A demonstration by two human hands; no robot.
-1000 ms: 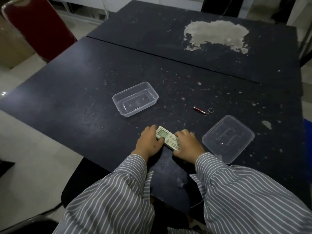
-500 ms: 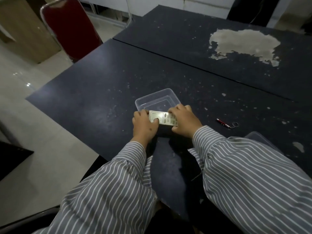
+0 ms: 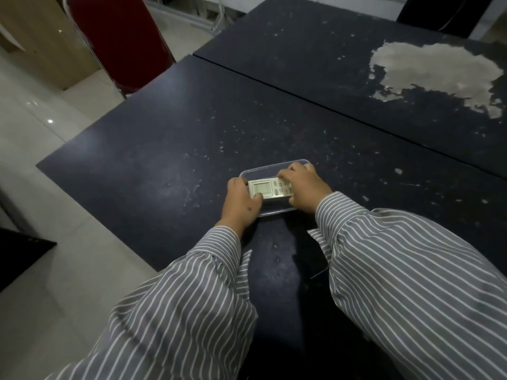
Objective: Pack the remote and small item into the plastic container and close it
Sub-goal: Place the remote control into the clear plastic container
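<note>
A white remote (image 3: 267, 190) with a small screen lies level over the clear plastic container (image 3: 270, 169) on the dark table. My left hand (image 3: 241, 204) grips its screen end and my right hand (image 3: 304, 187) grips its button end. Both hands cover much of the container, so I cannot tell whether the remote rests on its floor. The small red item and the lid are out of view.
The dark speckled table (image 3: 164, 160) butts against a second dark table (image 3: 343, 50) with a large worn pale patch (image 3: 436, 69). A red chair (image 3: 120, 42) stands at the far left corner. Tiled floor lies to the left.
Both hands carried the remote forward from the table's near edge to over the clear container. The view turned left, so the lid and small red item left the frame.
</note>
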